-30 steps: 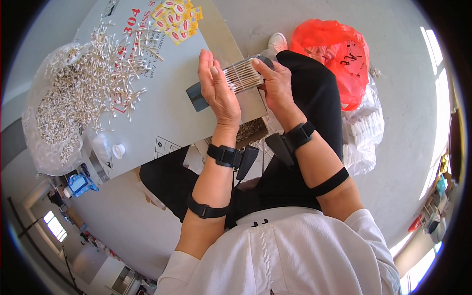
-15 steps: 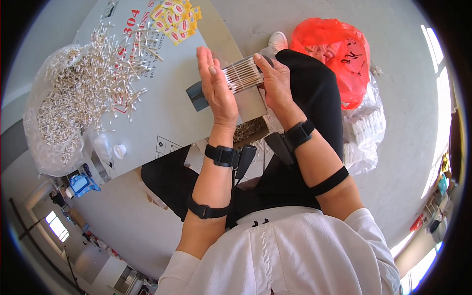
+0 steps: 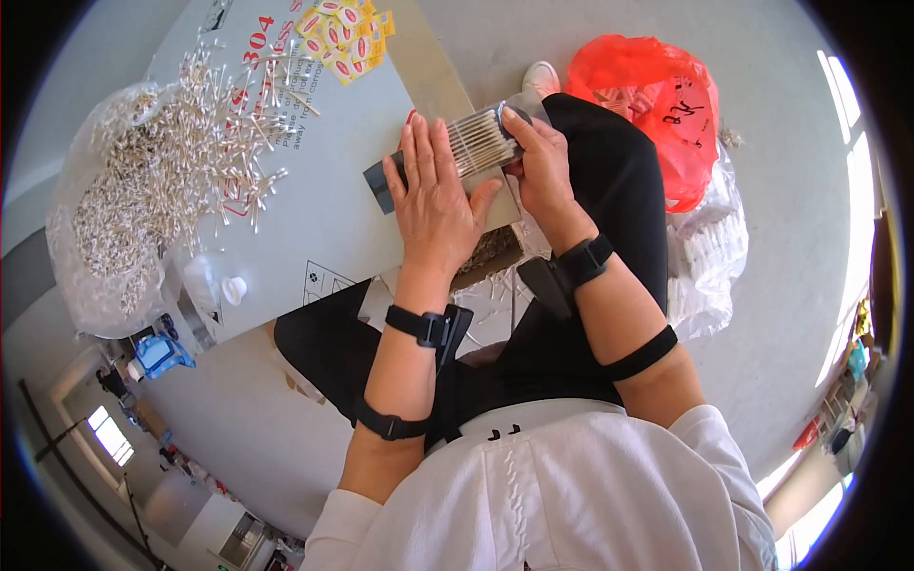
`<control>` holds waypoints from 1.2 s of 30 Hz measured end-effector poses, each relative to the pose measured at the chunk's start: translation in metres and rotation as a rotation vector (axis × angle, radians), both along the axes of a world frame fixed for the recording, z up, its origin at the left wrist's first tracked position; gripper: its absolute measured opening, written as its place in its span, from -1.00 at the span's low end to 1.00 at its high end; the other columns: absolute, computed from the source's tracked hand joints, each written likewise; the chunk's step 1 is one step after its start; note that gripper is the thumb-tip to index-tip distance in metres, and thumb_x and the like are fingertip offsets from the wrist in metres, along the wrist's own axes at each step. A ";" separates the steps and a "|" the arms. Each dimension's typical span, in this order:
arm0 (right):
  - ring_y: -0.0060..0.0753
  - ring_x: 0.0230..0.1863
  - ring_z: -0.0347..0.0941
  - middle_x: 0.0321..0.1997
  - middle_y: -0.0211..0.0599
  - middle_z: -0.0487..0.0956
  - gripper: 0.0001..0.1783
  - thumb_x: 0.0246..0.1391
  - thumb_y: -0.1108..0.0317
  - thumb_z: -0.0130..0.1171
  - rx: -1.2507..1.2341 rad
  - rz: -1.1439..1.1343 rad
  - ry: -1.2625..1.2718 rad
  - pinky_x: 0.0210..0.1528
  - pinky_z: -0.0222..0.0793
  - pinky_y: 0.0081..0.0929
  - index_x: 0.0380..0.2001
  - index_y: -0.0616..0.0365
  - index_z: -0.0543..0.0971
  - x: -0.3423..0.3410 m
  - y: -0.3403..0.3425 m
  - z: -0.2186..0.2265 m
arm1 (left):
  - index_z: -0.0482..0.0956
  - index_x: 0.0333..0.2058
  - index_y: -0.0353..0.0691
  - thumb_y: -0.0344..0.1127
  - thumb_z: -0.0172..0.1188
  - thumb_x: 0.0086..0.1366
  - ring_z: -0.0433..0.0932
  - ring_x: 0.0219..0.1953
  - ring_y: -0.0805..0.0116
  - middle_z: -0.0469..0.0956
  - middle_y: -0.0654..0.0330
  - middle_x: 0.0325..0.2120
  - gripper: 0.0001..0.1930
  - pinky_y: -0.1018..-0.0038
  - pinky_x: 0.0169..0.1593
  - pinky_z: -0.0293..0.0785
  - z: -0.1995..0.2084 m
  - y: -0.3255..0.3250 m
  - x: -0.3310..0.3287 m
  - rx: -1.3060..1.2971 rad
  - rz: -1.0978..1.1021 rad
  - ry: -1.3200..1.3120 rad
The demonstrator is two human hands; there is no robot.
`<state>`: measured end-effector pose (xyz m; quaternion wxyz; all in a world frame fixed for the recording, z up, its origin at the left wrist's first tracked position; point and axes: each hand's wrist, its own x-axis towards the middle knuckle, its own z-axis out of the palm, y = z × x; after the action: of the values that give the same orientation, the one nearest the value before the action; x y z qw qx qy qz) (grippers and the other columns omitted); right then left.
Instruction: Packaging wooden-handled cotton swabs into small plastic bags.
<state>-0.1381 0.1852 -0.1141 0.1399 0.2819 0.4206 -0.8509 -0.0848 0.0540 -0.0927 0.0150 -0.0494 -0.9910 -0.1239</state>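
A row of cotton swabs (image 3: 483, 143) lies side by side at the table's right edge, some kind of band or line running across them. My right hand (image 3: 545, 171) grips their right end, thumb on top and fingers underneath. My left hand (image 3: 433, 205) is laid flat, back up, with fingers stretched over the left end of the swabs. Beyond its fingertips and at its left side a dark grey flat piece (image 3: 375, 187) sticks out. What lies beneath the left palm is hidden.
Loose cotton swabs (image 3: 214, 124) spill from a clear bag (image 3: 71, 219) on the left of the table (image 3: 314, 209). Yellow-and-white packets (image 3: 347, 43) lie at the far edge. An open box (image 3: 486, 252) sits below the near edge. A red bag (image 3: 657, 86) and wrapped white packs (image 3: 705, 238) stand right.
My left hand has turned from edge-on to palm down and now covers the left part of the swabs. My right hand keeps its grip, nearly unmoved.
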 end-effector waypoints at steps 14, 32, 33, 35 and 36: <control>-0.72 -0.66 0.21 -0.63 -0.55 0.40 -0.83 0.09 0.41 0.26 -0.055 0.008 0.027 -0.62 0.06 -0.70 -0.56 0.14 0.55 0.014 0.013 -0.007 | -0.07 0.38 -0.36 0.28 -0.02 0.31 -0.12 0.46 -0.05 -0.08 -0.16 0.41 -0.06 -0.09 0.40 -0.23 0.000 0.004 -0.002 0.000 0.035 0.021; -0.72 -0.65 0.21 -0.61 -0.54 0.42 -0.82 0.04 0.42 0.29 -0.021 0.020 -0.013 -0.63 0.05 -0.72 -0.58 0.11 0.52 0.008 0.017 -0.007 | -0.06 0.39 -0.31 0.26 0.03 0.29 -0.10 0.45 -0.06 -0.07 -0.14 0.41 -0.06 -0.12 0.39 -0.23 0.006 0.009 0.001 0.012 0.021 0.028; -0.71 -0.63 0.22 -0.59 -0.54 0.42 -0.86 0.06 0.42 0.28 0.007 0.036 -0.005 -0.62 0.05 -0.72 -0.52 0.11 0.52 0.007 0.018 -0.009 | -0.03 0.39 -0.26 0.27 0.03 0.28 -0.10 0.45 -0.06 -0.06 -0.12 0.41 -0.07 -0.12 0.39 -0.22 0.007 0.014 0.003 0.008 0.001 0.017; -0.72 -0.63 0.21 -0.59 -0.55 0.42 -0.87 0.06 0.42 0.28 0.018 0.041 0.004 -0.62 0.06 -0.72 -0.51 0.11 0.53 0.007 0.013 -0.005 | -0.01 0.39 -0.21 0.28 0.02 0.27 -0.10 0.45 -0.06 -0.06 -0.09 0.41 -0.09 -0.13 0.39 -0.22 0.007 0.017 0.003 -0.001 -0.013 0.006; -0.73 -0.63 0.21 -0.59 -0.55 0.43 -0.88 0.06 0.42 0.28 0.033 0.044 0.014 -0.62 0.06 -0.72 -0.50 0.12 0.54 0.007 0.011 -0.003 | 0.02 0.40 -0.15 0.29 0.02 0.27 -0.09 0.45 -0.05 -0.06 -0.07 0.42 -0.11 -0.13 0.39 -0.22 0.005 0.019 0.001 -0.016 -0.039 -0.002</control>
<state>-0.1306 0.1962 -0.1170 0.1512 0.2686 0.4415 -0.8426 -0.0834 0.0726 -0.0873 0.0111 -0.0686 -0.9908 -0.1161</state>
